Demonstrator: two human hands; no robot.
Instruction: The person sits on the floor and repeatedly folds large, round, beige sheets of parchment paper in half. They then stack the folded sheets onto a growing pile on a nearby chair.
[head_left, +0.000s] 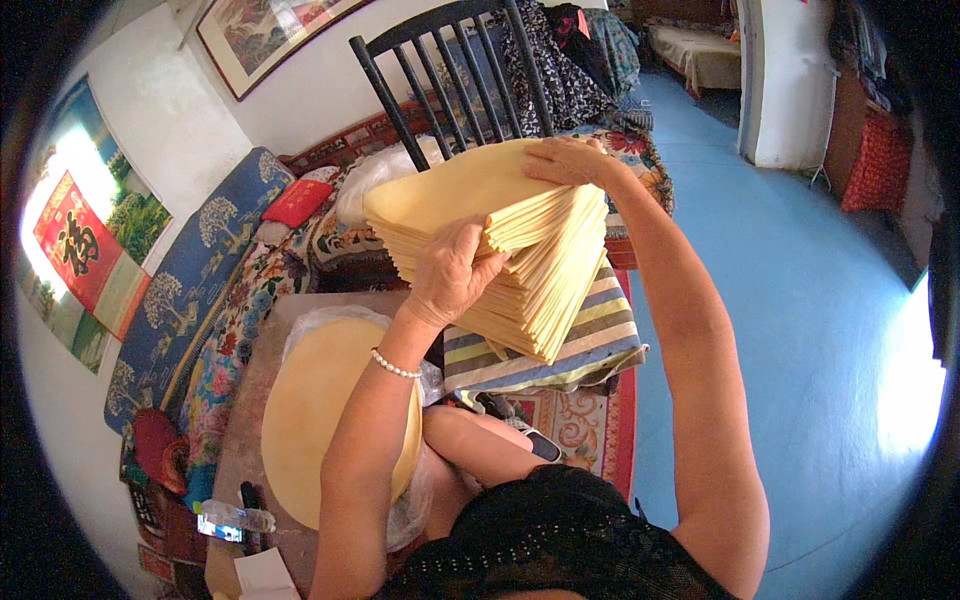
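Observation:
A tall stack of folded thin yellow flatbread-like sheets (450, 180) stands on a striped cloth (607, 319) over the seat of a black slat-back chair (450, 75). At the stack's near side, my left hand (454, 270) grips the edge of the upper folded layers, its thumb along their corner. My right hand (570, 160) lies on top at the far right edge, fingers stretched across the surface; its thumb is hidden. Below my left forearm, a pile of round, flat yellow sheets (322, 420) rests on clear plastic (409, 517) on a low table (247, 382).
A plastic bottle (240, 517) and a white box (264, 576) sit at the table's near left. Beyond are a flower-covered sofa (262, 315) and a red cushion (298, 202). Blue floor (780, 315) extends to the right. My bent knee (465, 435) is beside the table.

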